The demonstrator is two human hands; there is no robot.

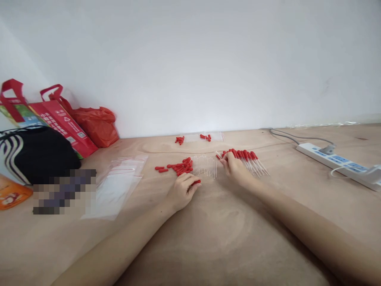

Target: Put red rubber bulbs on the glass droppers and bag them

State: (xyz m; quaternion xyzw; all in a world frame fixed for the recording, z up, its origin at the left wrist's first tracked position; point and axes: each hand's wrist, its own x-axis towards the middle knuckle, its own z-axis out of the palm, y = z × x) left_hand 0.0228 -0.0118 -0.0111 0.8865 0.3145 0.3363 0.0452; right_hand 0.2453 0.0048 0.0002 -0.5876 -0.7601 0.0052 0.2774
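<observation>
My left hand is closed, with a red rubber bulb pinched between thumb and fingers. Just beyond it lies a loose pile of red rubber bulbs, beside a row of clear dropper tubes. My right hand is closed at the right end of that row. A thin clear dropper tube shows at its fingertips. Next to this hand, several droppers with red bulbs lie side by side, clear tips pointing towards the lower right. Some of them are hidden behind the hand.
Clear zip bags lie to the left. Behind sits another clear bag with red bulbs on it. A white power strip with cables is at the right. Red bags, a black drawstring bag and an orange pouch stand left.
</observation>
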